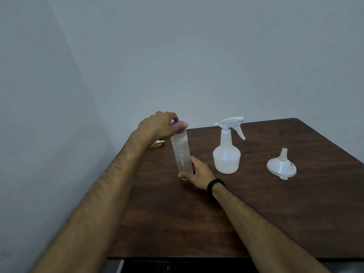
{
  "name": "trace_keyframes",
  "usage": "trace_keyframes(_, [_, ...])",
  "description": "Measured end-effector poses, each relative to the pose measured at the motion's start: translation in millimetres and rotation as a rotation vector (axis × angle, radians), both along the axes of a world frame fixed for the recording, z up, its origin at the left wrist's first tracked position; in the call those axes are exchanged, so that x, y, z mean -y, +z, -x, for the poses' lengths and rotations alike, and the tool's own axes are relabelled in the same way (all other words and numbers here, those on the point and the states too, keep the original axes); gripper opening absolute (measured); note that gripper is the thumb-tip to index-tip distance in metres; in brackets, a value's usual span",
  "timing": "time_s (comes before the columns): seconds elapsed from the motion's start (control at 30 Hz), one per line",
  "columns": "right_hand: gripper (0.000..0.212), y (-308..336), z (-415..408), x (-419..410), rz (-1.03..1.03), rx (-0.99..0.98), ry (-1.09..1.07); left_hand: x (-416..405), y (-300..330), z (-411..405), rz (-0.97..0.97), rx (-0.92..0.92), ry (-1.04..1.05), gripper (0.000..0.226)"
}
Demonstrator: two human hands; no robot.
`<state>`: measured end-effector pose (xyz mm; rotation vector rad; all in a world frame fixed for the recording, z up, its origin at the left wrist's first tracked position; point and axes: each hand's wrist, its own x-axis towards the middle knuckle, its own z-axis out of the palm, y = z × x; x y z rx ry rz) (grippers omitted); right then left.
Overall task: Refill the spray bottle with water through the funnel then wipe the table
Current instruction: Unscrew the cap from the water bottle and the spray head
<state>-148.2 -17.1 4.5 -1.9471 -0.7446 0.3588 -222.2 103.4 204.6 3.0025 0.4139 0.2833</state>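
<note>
A clear water bottle (180, 152) with a purple cap (178, 125) stands upright at the left of the dark wooden table (266, 209). My left hand (159, 126) grips the cap from above. My right hand (199, 173) holds the bottle's base, fingers curled round it. To the right stands a white spray bottle (227, 156) with its trigger head (232, 124) on. Further right a white funnel (281, 166) lies wide end down, spout pointing up.
A small yellowish object (157, 143) lies behind my left wrist near the table's left edge, mostly hidden. Grey walls close off the left and back. The table's front edge (177, 257) runs along the bottom of the view.
</note>
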Motion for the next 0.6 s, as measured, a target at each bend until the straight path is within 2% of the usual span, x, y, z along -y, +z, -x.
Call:
trace_keyframes(0.07, [0.073, -0.4, -0.4, -0.5, 0.001, 0.002, -0.004, -0.1, -0.2, 1.7, -0.015, -0.013, 0.016, 0.069])
trace_keyframes(0.13, [0.073, -0.7, -1.0, -0.9, 0.000, 0.001, 0.001, -1.1, 2.0, 2.1, -0.001, -0.012, -0.061, 0.065])
trace_keyframes(0.23, [0.075, -1.1, -1.9, -1.0, -0.002, -0.005, 0.003, -2.1, 10.1, 3.1, 0.076, -0.110, -0.212, 0.065])
trace_keyframes(0.33, [0.075, -1.3, -2.0, -1.2, -0.003, -0.008, 0.004, -4.4, 10.5, -1.3, 0.008, -0.130, -0.210, 0.052])
trace_keyframes(0.4, [0.073, -1.5, -1.8, -1.0, -0.009, 0.000, 0.007, -3.5, 10.4, -4.1, -0.059, -0.085, -0.124, 0.042])
trace_keyframes(0.5, [0.072, -1.5, -1.7, -0.5, -0.009, 0.005, 0.005, -3.3, 11.0, -4.2, -0.126, -0.033, -0.015, 0.067])
trace_keyframes(0.6, [0.073, -2.1, -2.3, -1.2, -0.008, 0.002, 0.009, -4.8, 12.2, -2.4, -0.022, -0.089, -0.185, 0.071])
